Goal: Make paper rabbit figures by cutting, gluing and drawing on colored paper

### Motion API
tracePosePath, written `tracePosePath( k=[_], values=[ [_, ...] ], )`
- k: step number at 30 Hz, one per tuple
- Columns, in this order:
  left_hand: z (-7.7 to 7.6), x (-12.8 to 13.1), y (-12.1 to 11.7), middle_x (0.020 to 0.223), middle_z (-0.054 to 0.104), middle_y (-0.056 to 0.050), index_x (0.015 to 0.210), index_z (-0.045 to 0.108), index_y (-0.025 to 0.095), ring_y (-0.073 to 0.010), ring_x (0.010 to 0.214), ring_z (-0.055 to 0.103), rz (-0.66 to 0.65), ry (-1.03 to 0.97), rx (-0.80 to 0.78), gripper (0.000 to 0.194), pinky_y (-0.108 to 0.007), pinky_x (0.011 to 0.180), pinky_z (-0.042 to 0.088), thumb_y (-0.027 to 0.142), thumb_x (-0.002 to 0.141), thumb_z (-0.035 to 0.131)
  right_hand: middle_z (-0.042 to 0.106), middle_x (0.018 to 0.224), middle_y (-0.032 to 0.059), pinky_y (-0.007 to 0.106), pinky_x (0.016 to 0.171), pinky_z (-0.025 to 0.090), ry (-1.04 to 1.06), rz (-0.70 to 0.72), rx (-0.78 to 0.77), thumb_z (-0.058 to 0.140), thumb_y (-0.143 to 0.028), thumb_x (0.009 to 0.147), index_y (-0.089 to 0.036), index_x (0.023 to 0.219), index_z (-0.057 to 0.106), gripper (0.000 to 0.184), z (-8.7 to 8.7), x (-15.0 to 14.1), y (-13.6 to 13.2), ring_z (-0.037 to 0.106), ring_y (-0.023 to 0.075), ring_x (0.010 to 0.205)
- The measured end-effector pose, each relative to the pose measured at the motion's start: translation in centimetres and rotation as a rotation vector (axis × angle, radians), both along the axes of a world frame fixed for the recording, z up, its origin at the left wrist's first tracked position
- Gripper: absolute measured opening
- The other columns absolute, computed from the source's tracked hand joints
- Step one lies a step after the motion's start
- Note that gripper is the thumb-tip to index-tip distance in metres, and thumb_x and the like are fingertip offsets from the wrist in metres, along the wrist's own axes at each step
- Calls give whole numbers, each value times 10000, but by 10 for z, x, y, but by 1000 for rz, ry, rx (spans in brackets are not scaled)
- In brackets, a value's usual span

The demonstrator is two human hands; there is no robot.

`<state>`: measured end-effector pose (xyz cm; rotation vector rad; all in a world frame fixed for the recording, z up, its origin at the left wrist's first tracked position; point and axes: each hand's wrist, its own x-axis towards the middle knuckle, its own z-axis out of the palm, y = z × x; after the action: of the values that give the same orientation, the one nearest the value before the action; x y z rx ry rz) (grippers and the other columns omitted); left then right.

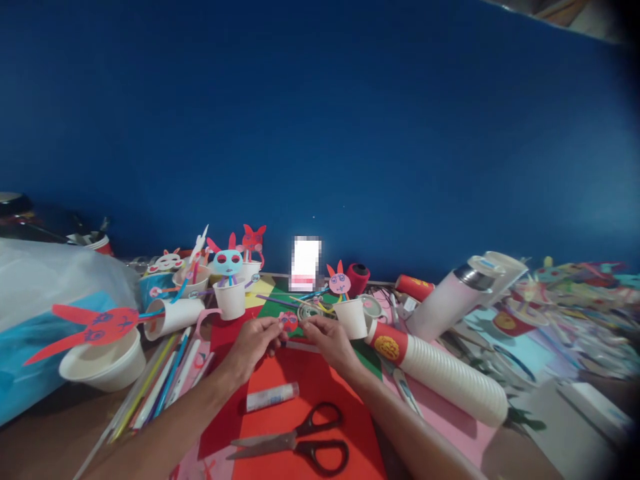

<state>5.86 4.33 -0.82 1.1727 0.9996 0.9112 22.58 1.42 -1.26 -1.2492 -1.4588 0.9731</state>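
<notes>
Between my two hands is a small pinkish-red paper face (289, 322) with drawn eyes. My left hand (257, 340) pinches its left edge, and my right hand (331, 339) pinches its right edge. Both hands are above red paper sheets (280, 367). Closer to me, a glue stick (273, 397) and black-handled scissors (295, 440) lie on the red paper. Just beyond my right hand stands a white paper cup (351, 319) with a pink rabbit face (339, 283) on top. Past my left hand, another paper cup (230, 299) carries a light blue mask-like face (227, 262).
A long stack of paper cups (450, 373) and a white flask (445, 300) lie to the right. At left are a tipped cup (175, 317), a red rabbit face (107, 325) over a bowl (107, 363), and several pens (170, 367). A blue wall (320, 133) rises behind.
</notes>
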Motion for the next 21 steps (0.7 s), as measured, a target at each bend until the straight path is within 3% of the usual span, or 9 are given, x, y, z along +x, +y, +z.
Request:
tracePosePath(
  k=[7, 13, 21],
  values=[
    [-1, 4, -4, 531, 579, -28, 578, 625, 124, -75, 413, 453, -54, 33, -43, 241, -181, 387, 328, 337, 689, 595, 466, 539, -43, 197, 482, 283, 169, 1, -98, 582, -278, 726, -139, 627, 564, 171, -8, -4, 0, 383, 71, 499],
    [3, -4, 1, 683, 619, -29, 850, 634, 144, -105, 539, 524, 84, -222, -125, 259, -180, 410, 351, 340, 681, 617, 422, 478, -61, 191, 429, 213, 324, 11, -203, 566, -329, 733, -157, 597, 493, 231, -4, -2, 0, 304, 56, 428],
    [20, -5, -1, 559, 544, 12, 674, 563, 132, -82, 447, 470, 115, -382, -177, 196, -194, 403, 332, 316, 664, 628, 419, 521, -54, 208, 457, 280, 293, -46, -76, 562, -396, 759, -175, 657, 496, 252, -8, -8, -8, 374, 86, 476]
  ],
)
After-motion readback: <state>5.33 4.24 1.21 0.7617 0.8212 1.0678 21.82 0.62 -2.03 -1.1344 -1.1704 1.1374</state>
